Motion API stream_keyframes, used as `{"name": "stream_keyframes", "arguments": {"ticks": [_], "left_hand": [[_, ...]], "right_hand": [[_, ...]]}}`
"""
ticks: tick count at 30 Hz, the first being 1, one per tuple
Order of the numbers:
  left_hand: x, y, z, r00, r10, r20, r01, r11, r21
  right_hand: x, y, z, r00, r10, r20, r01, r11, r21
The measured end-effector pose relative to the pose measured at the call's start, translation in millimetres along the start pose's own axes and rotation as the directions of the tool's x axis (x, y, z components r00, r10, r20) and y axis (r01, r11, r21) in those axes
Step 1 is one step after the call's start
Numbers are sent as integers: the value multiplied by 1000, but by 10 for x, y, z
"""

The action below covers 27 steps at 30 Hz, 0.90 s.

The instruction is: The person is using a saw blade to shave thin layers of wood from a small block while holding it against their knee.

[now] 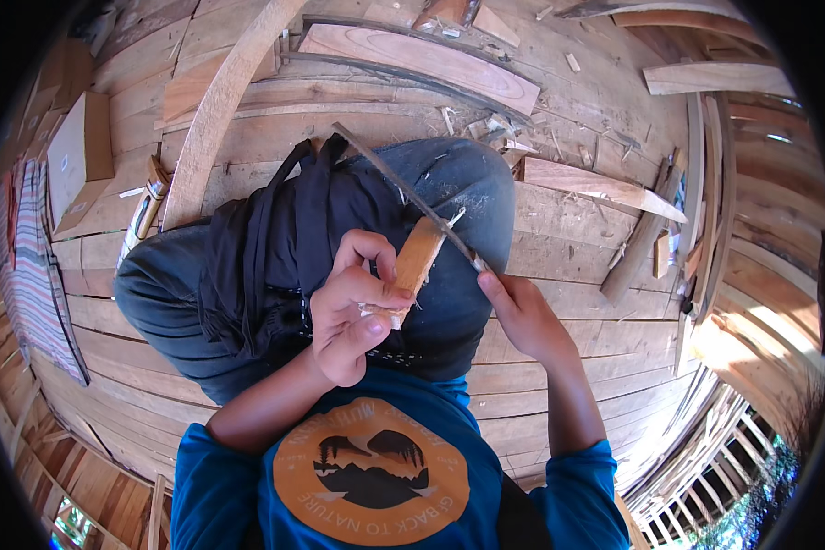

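Whittling is under way and judged only partly done: a short wood block [419, 257] is gripped upright over the lap by the left hand [353, 307], fingers wrapped tight around its lower half, while a long thin blade [403, 188] is laid across its upper end. The blade's near end is pinched by the right hand [522, 316], closed around what is taken for the handle, which is hidden in the palm. A pale curl is seen lifting where blade meets block, and light shavings are scattered on the blue trousers [467, 183], so some stock is already removed; the block is left squarish and thick, its final form not yet readable. Its surface is shown as fresh, orange-tan, straight-grained. A black cloth [284, 238] is draped over the knees, soft and creased. Beyond, rough plank flooring [568, 302] is strewn with chips, a curved rib [215, 110], flat offcuts [605, 188] and a broad rounded board [422, 57].
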State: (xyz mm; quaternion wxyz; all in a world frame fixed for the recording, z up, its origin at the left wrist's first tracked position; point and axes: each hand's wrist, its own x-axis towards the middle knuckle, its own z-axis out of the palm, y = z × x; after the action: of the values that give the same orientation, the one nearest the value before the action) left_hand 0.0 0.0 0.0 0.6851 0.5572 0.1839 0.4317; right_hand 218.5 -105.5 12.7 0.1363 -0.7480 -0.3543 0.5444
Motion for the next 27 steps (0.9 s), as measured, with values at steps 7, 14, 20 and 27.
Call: {"name": "stream_keyframes", "arguments": {"ticks": [7,14,20,27], "left_hand": [[-116,-104,62,995,37,-91,-40,999,-29],[-157,-120,-61,996,52,-79,-49,998,36],[-188,-193,-79,989,109,-104,-107,994,28],[-257,-208,-63,988,138,-62,-137,990,27]], "right_hand": [[-35,-50,-31,998,-22,-67,16,996,-87],[-20,-208,-10,999,-20,-35,16,993,-116],[-27,-260,24,991,15,-131,-36,985,-166],[-80,-263,84,991,-31,-128,6,981,-193]]}}
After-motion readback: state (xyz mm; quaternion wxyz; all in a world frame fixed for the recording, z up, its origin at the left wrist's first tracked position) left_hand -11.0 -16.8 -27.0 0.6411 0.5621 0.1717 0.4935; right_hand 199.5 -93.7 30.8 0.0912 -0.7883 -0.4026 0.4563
